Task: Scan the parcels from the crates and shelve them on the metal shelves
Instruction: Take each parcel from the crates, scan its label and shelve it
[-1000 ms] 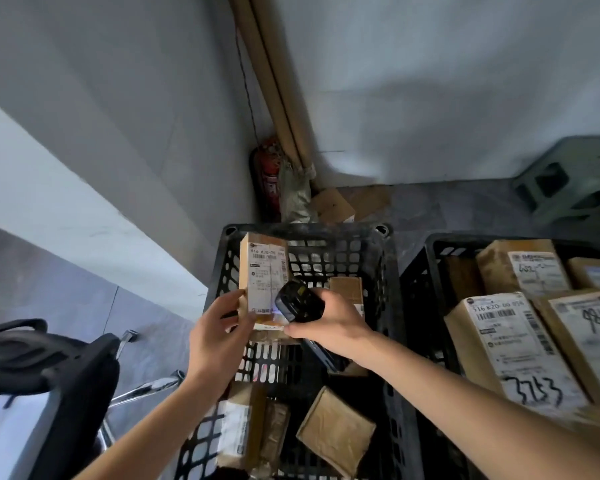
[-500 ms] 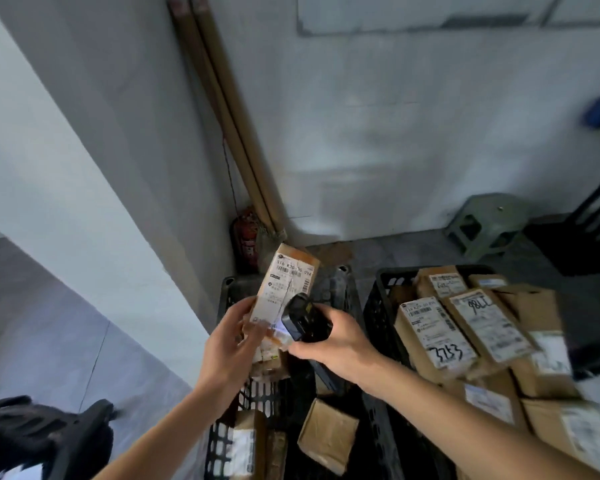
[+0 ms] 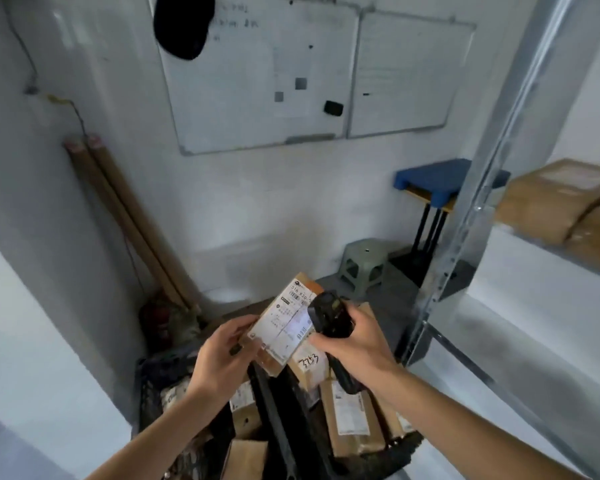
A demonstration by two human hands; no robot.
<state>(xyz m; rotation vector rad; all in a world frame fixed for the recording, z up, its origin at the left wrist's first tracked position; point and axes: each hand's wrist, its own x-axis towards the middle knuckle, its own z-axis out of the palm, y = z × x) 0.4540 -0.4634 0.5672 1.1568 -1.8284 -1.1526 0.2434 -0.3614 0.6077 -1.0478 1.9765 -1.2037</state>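
Now raised | left hand [image 3: 222, 355] grips parcel [image 3: 284, 323] | right hand [image 3: 355, 341] grips scanner [image 3: 329, 315]

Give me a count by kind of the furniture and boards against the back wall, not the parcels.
Whiteboards: 2
Blue-topped table: 1
Green plastic stool: 1
Cardboard tubes leaning in the corner: 2
Total: 6

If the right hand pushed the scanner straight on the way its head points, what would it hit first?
Most likely the label face of the parcel that the left hand holds up. The right hand aims the scanner up and left at it, with a lit patch on the label; the gap's depth is unclear.
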